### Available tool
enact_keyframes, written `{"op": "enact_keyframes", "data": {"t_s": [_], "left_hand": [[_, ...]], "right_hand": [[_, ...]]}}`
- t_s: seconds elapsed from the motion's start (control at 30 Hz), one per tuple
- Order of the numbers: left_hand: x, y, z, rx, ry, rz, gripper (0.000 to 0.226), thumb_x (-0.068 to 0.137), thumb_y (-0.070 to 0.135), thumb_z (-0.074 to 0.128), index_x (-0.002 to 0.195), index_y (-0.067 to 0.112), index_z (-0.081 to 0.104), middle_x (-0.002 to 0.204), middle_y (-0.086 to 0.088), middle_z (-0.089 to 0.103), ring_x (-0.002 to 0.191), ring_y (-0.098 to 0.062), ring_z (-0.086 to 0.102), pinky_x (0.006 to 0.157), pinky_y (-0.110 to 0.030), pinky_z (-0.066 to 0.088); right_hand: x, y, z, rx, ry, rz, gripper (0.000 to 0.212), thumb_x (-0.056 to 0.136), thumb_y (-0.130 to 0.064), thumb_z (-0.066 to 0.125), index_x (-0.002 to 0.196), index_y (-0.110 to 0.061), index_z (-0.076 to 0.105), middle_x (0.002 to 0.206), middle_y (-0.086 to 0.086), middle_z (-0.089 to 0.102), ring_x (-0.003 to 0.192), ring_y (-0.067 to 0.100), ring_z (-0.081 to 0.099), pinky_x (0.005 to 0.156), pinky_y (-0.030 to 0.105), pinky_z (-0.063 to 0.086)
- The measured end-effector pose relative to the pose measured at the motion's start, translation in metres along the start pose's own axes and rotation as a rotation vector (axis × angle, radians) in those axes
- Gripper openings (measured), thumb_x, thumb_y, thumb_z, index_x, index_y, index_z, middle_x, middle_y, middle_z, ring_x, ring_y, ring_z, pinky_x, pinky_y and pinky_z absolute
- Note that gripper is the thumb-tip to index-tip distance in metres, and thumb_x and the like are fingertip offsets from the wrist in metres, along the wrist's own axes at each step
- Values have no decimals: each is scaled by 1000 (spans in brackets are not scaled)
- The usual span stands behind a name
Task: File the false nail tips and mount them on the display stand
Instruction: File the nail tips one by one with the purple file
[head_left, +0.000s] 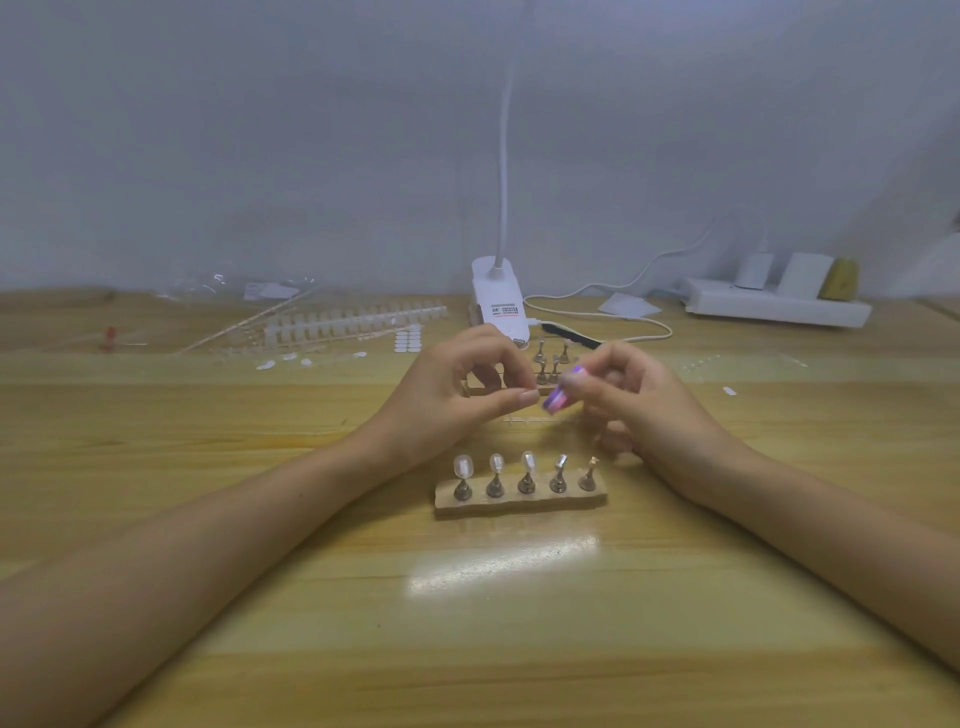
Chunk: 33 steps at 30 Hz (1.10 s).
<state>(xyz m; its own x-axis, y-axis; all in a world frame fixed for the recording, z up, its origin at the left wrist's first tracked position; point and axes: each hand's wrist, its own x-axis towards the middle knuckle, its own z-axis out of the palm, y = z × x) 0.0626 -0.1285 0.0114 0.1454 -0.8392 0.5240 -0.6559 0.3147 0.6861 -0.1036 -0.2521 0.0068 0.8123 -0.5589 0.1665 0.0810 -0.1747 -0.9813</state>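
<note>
A wooden display stand (519, 503) with several metal pegs lies on the table in front of me. Clear nail tips (496, 462) sit on its three left pegs; the two right pegs are bare. Above and behind it, my left hand (457, 395) pinches something small between thumb and forefinger, too small to make out. My right hand (628, 395) grips a purple and pink nail file (558, 397), whose end points at the left fingertips. A second stand (545, 387) with pegs is partly hidden behind my hands.
Strips of clear nail tips (358, 322) and loose tips lie at the back left. A white clip lamp (501, 301) stands at the back centre, its cable running right to a white power strip (779, 306). A black file (571, 335) lies behind my hands.
</note>
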Motion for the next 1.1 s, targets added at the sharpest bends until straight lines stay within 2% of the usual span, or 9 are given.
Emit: {"op": "enact_keyframes", "data": {"t_s": [0.07, 0.2, 0.3, 0.4, 0.53, 0.63, 0.73, 0.87, 1.1], "left_hand": [[0, 0, 0, 3, 7, 2, 6, 86, 10, 73, 81, 7, 69, 88, 6, 60, 79, -15, 59, 63, -7, 40], [0, 1, 0, -5, -2, 0, 5, 86, 9, 73, 82, 9, 69, 89, 7, 61, 79, -15, 60, 63, -8, 41], [0, 2, 0, -12, -11, 16, 5, 85, 7, 73, 82, 6, 69, 87, 8, 60, 77, -9, 59, 62, -6, 40], [0, 3, 0, -13, -9, 10, 6, 85, 7, 73, 82, 9, 69, 87, 8, 60, 77, -14, 59, 61, -6, 40], [0, 2, 0, -3, 5, 1, 6, 85, 9, 74, 81, 9, 70, 86, 9, 59, 78, -18, 59, 61, -6, 39], [0, 2, 0, -1, 6, 6, 5, 85, 9, 74, 81, 10, 70, 86, 10, 59, 78, -16, 59, 61, -6, 39], [0, 1, 0, -1, 4, 10, 6, 85, 10, 74, 82, 7, 70, 86, 9, 59, 78, -17, 59, 61, -7, 39], [0, 1, 0, -12, 10, -6, 6, 84, 11, 75, 81, 12, 70, 87, 10, 59, 77, -16, 59, 61, -7, 39], [0, 1, 0, -22, 24, -9, 5, 84, 12, 75, 82, 10, 70, 87, 8, 60, 77, -16, 60, 63, -8, 40]], "right_hand": [[-1, 0, 2, -98, -90, 2, 29, 82, -31, 73, 94, -10, 56, 86, 9, 77, 62, 17, 62, 42, 15, 36], [2, 1, -1, 53, 18, -2, 31, 77, -33, 73, 93, -11, 57, 80, 3, 75, 54, 8, 55, 39, 16, 36], [1, 1, 0, -64, -79, 9, 33, 79, -33, 74, 95, -9, 58, 83, 7, 76, 54, 9, 56, 41, 16, 38], [2, 3, -2, 34, 13, -1, 31, 78, -33, 74, 93, -11, 58, 81, 6, 76, 51, 9, 52, 39, 17, 37], [0, 1, 2, -78, -79, 0, 33, 78, -34, 75, 93, -10, 59, 83, 8, 77, 52, 10, 56, 40, 17, 39], [1, 0, 0, 2, -9, -2, 35, 76, -34, 75, 93, -9, 57, 83, 9, 76, 52, 11, 51, 40, 19, 39], [0, -1, 2, -80, -110, 2, 33, 80, -30, 75, 94, -6, 57, 83, 10, 76, 51, 9, 54, 41, 16, 38], [2, 1, -1, 2, -4, 4, 34, 75, -35, 76, 91, -11, 58, 83, 8, 76, 53, 10, 52, 40, 18, 39], [2, 1, -4, 2, -79, 14, 34, 77, -35, 77, 91, -11, 59, 87, 10, 76, 53, 8, 52, 42, 17, 38]]}}
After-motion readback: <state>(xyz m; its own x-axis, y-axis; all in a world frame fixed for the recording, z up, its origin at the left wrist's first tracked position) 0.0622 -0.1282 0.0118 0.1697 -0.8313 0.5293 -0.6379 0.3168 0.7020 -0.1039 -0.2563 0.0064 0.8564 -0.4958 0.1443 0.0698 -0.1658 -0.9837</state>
